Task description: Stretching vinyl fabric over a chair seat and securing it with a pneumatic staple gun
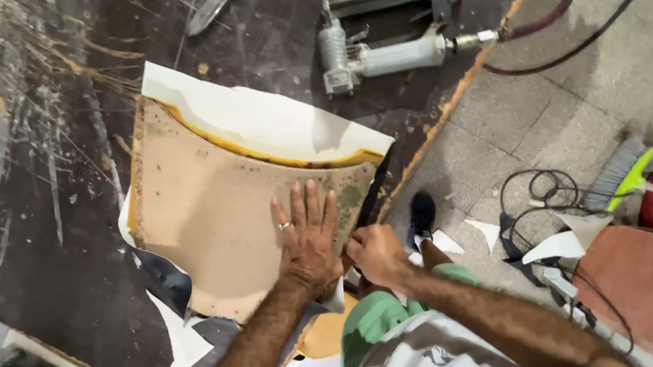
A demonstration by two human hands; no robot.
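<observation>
A flat brown board (214, 205) with one curved edge lies on the dark worktop (58, 245). It looks like the bottom of a seat. Its curved edge points away from the person, toward the far side of the worktop. Its long side runs from left to right. White cloth (262, 119) sticks out from under it along the far edge, and a thin yellow line of foam shows there too. More white and dark cloth pokes out at the near edge.

The left hand (307, 237) lies flat on the board near its right corner. The fingers are spread wide and point away from the person. It holds nothing; it just presses down. There is a ring on one finger.

The right hand (374, 252) is just beside the left one, at the board's right edge. It is curled tight and seems to pinch the cloth there, but what is in it is hard to see.

A grey air stapler (379, 52) lies farther back on the worktop, well apart from both hands. A dark hose (550, 15) runs off it to the floor.
</observation>
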